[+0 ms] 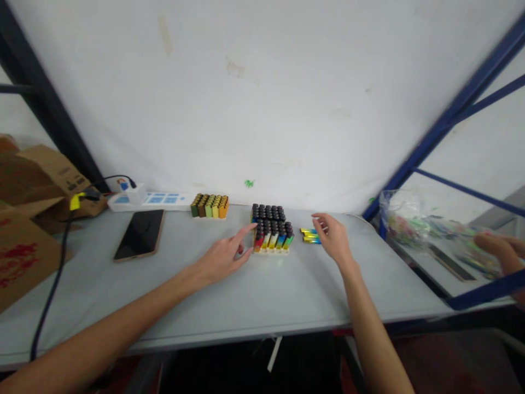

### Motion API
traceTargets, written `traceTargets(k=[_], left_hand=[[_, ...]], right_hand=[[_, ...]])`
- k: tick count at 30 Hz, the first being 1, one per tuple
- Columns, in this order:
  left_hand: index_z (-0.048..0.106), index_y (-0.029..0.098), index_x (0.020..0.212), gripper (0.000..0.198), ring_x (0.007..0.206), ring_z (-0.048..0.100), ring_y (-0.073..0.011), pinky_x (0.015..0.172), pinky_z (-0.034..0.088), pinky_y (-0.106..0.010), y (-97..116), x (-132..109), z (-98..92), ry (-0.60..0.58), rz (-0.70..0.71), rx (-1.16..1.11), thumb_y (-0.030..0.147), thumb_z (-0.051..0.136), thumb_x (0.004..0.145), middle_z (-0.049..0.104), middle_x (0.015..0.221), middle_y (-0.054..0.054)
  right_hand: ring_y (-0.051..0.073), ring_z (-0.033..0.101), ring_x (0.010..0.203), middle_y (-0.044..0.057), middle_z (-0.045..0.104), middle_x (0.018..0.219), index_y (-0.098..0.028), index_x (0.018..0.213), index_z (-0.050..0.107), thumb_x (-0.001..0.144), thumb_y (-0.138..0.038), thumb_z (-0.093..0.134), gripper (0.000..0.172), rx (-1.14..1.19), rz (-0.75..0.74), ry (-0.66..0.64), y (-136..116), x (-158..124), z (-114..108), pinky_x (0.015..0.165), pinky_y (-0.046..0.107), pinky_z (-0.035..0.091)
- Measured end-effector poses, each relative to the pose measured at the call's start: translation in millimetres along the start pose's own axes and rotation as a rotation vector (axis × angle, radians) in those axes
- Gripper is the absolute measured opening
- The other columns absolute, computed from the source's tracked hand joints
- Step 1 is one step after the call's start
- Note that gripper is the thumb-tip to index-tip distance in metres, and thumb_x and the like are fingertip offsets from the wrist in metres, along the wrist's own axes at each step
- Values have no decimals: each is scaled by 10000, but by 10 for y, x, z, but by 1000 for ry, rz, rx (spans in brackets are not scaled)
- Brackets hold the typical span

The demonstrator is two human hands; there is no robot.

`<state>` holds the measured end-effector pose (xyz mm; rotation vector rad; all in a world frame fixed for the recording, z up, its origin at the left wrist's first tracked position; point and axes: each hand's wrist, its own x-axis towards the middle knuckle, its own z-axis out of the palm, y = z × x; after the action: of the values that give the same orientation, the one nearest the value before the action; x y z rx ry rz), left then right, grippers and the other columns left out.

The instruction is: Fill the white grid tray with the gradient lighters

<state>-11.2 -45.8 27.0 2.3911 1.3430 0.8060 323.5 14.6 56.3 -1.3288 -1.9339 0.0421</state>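
Observation:
My left hand (pixel 223 257) is at the left side of a block of upright cigarette lighters (pixel 273 236) in a pale tray (pixel 273 251). Its index finger and thumb are spread apart, close to the block's left edge; I cannot tell if they touch it. The lighters have dark tops and red, yellow, white, blue and green bodies. A second block of dark-topped lighters (pixel 268 210) stands right behind. My right hand (pixel 334 238) hovers beside a few loose yellow-and-blue shiny pieces (pixel 309 236) lying flat. Its fingers are loosely bent, with no held thing visible.
Another tray of green, brown, yellow and orange pieces (pixel 209 207) stands near the wall. A phone (pixel 139 235), power strip (pixel 166 201) and cardboard boxes (pixel 33 241) are to the left. On the right, beyond a blue frame (pixel 435 137), are plastic bags (pixel 410 219) and another person's hand (pixel 498 249).

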Motion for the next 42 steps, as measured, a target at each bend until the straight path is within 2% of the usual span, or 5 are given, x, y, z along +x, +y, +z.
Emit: traceTargets(k=[5, 10, 21, 34, 42], left_hand=[[175, 310, 1594, 690, 662, 588, -150, 673, 440, -243, -34, 30, -4, -94, 17, 43, 326, 479, 975, 616, 818, 36], [174, 314, 1593, 690, 648, 588, -155, 639, 417, -235, -66, 36, -2, -145, 3, 64, 295, 471, 971, 607, 769, 43], [164, 299, 1596, 694, 632, 573, -158, 639, 405, -238, -56, 56, 5, -164, -16, 42, 299, 457, 967, 583, 718, 55], [152, 309, 1596, 694, 599, 573, -147, 629, 395, -237, -74, 51, 10, -170, -26, 40, 299, 452, 971, 574, 682, 72], [160, 285, 1599, 692, 600, 572, -152, 638, 402, -239, -74, 45, 7, -172, -13, 33, 293, 450, 970, 568, 681, 66]], right_hand=[[255, 643, 1070, 149, 657, 1218, -166, 1218, 632, 940, -380, 551, 360, -29, -10, -199, 500, -58, 3, 892, 402, 538], [247, 638, 1075, 133, 676, 1186, -149, 1215, 641, 892, -317, 647, 364, -9, -81, -421, 652, -108, 96, 996, 398, 485], [199, 655, 868, 58, 710, 1002, -197, 945, 731, 781, -293, 788, 198, 14, 49, -437, 590, -80, 69, 784, 292, 512], [260, 669, 1034, 104, 709, 1099, -202, 857, 779, 835, -218, 733, 54, -90, -6, -427, 474, -67, 64, 971, 368, 499], [271, 620, 1112, 131, 672, 1170, -179, 930, 732, 782, -168, 764, 153, -149, -7, -430, 477, -92, 48, 1013, 396, 461]])
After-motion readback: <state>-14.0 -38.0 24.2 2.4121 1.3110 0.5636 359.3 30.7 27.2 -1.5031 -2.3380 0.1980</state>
